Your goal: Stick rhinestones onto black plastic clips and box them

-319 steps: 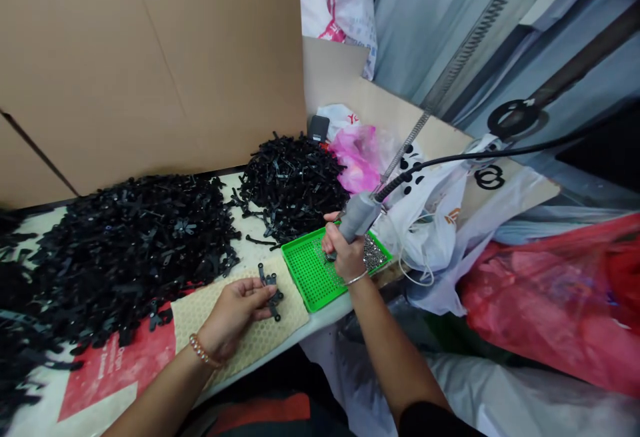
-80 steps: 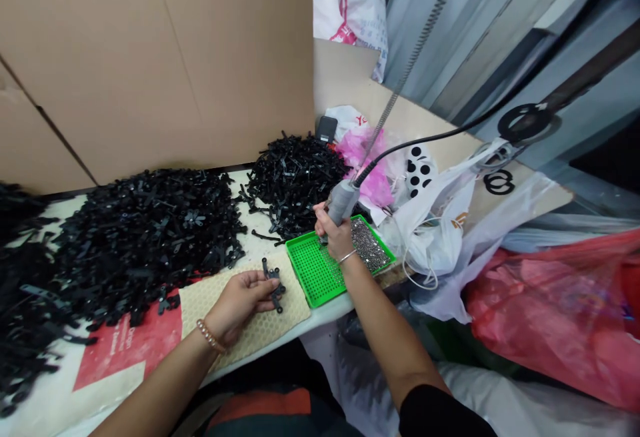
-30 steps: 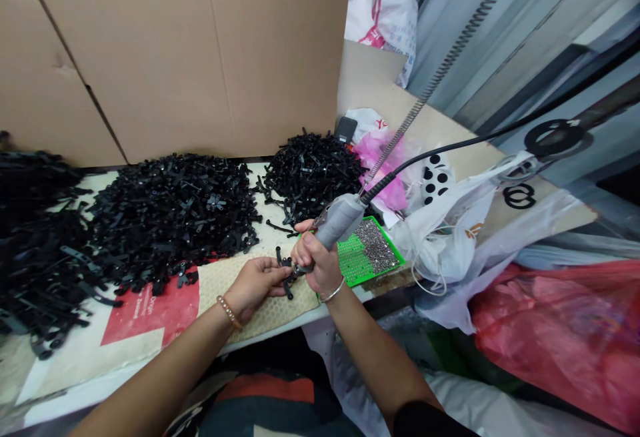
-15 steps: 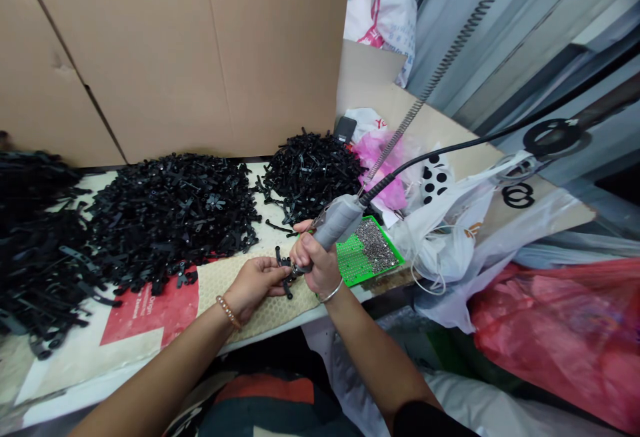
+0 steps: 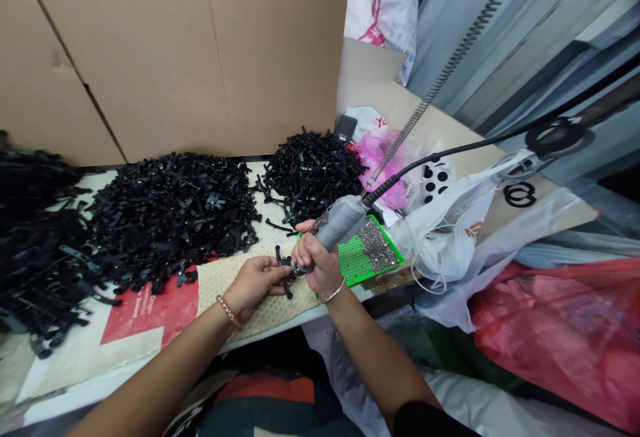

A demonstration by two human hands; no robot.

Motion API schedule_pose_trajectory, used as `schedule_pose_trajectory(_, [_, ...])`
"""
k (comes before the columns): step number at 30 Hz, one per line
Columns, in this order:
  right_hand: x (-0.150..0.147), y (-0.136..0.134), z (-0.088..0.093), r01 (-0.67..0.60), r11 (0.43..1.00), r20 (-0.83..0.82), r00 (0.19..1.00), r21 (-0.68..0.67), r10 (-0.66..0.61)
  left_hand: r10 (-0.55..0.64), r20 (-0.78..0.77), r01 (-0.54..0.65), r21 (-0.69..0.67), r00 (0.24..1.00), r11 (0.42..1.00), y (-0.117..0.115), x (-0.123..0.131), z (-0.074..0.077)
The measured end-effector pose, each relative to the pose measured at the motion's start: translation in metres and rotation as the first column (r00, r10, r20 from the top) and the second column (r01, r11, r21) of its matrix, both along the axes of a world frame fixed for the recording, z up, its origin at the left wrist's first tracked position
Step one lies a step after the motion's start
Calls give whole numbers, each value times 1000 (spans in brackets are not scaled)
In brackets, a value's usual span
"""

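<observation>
My right hand (image 5: 317, 265) is wrapped round a grey electric screwdriver (image 5: 340, 222) whose black cable runs up to the right. Its tip presses down on a small black plastic part (image 5: 284, 273) lying on a beige honeycomb mat (image 5: 260, 313). My left hand (image 5: 254, 281) pinches that same part and steadies it on the mat. Just right of my hands sits a green tray (image 5: 361, 261) with a heap of small silver screws (image 5: 373, 242).
Large heaps of black plastic parts (image 5: 165, 207) and a smaller heap (image 5: 313, 167) cover the table behind the mat. Cardboard walls (image 5: 175, 50) stand at the back. White, pink and red plastic bags (image 5: 450, 223) crowd the right side. A coiled spring cord hangs overhead.
Over the last second almost nothing has shifted; the screwdriver stays on the part. Before that, my right hand brought the screwdriver from the green tray over to the part.
</observation>
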State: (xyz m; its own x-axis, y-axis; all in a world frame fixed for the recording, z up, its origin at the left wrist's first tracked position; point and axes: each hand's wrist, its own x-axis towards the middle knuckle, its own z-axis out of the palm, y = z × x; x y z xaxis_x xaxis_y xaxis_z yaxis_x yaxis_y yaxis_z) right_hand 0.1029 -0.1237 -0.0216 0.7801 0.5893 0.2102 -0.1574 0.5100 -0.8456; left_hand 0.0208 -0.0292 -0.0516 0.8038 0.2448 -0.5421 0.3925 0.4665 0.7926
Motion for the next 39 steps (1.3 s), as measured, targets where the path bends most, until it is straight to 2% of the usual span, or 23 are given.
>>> schedule_pose_trajectory(8, [-1, 1, 0, 13, 1000, -8, 1000, 6, -13, 11, -7, -11, 0, 1000, 1000, 0, 0, 0])
schedule_pose_trajectory(14, [1, -2, 9, 19, 1000, 6, 1000, 20, -19, 16, -2, -17, -10, 1000, 1000, -1, -1, 0])
schedule_pose_trajectory(20, [17, -14, 21, 111, 994, 40, 993, 5, -112, 22, 5, -22, -10, 1000, 1000, 0, -1, -3])
schedule_pose_trajectory(24, [22, -17, 22, 169, 986, 24, 985, -8, -169, 19, -6, -19, -10, 1000, 1000, 0, -1, -3])
schedule_pose_trajectory(32, [3, -6, 10, 46, 999, -20, 999, 3, -46, 20, 25, -20, -8, 999, 1000, 0, 0, -5])
schedule_pose_trajectory(39, [-4, 0, 6, 28, 999, 9, 1000, -42, -28, 17, 21, -18, 13, 1000, 1000, -1, -1, 1])
